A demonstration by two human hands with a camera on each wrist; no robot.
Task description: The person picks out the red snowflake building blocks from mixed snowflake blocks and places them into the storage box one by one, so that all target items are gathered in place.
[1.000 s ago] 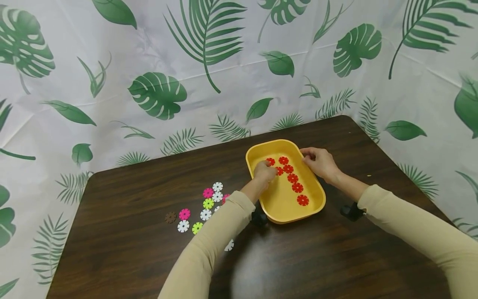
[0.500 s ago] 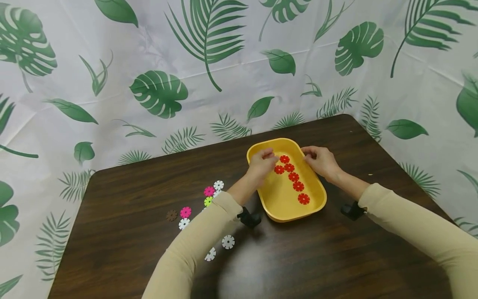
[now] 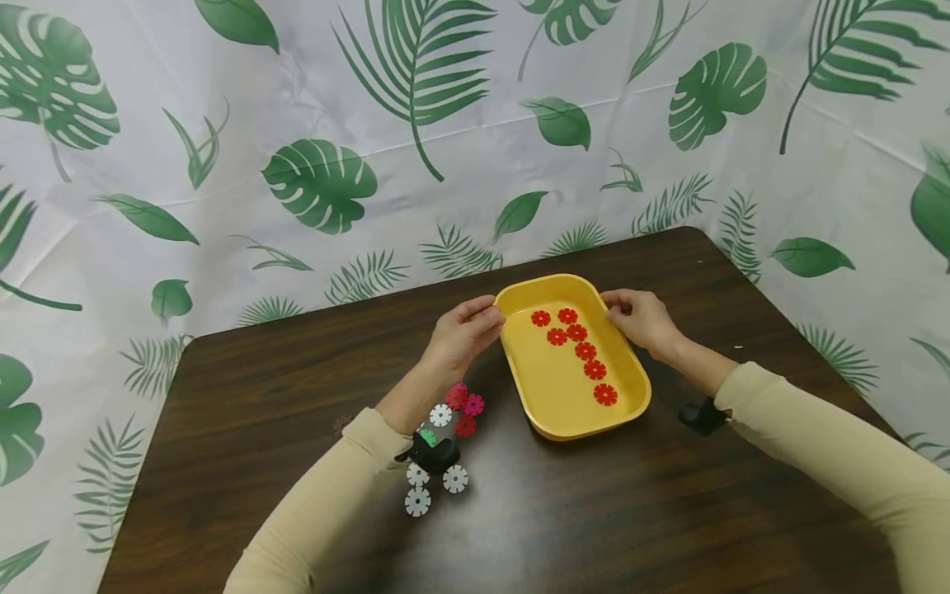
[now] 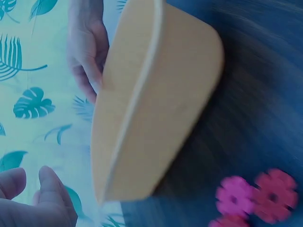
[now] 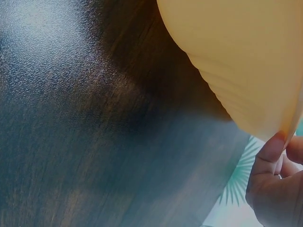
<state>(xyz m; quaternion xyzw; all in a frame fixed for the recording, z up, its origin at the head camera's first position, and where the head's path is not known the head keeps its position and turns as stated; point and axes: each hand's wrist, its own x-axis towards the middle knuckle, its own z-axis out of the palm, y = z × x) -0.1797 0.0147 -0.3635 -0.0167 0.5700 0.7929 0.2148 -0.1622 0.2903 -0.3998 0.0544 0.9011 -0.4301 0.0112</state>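
A yellow plastic tray (image 3: pixel 545 371) stands toward the right of the table, with several red notched discs (image 3: pixel 604 394) lying flat in a bent row inside. My right hand (image 3: pixel 644 322) pinches its far right rim; in the right wrist view, thumb and finger of that hand (image 5: pixel 274 194) meet at the tray edge (image 5: pixel 236 61). Just off the far left rim is my left hand (image 3: pixel 458 337). In the left wrist view, a gap shows between the left hand (image 4: pixel 42 203) and the tray wall (image 4: pixel 175 90), with nothing visible between its fingers.
Left of the tray lie white discs (image 3: pixel 417 501), pink discs (image 3: pixel 473 404) and a green disc (image 3: pixel 428 436), partly hidden under my left wrist and its black camera (image 3: pixel 438 455). A leaf-printed cloth (image 3: pixel 319 186) hangs behind the dark wooden table (image 3: pixel 245 396).
My left hand has come up out of the tray and moved left past its rim, uncovering the red disc at the upper left. My right hand stays at the rim.
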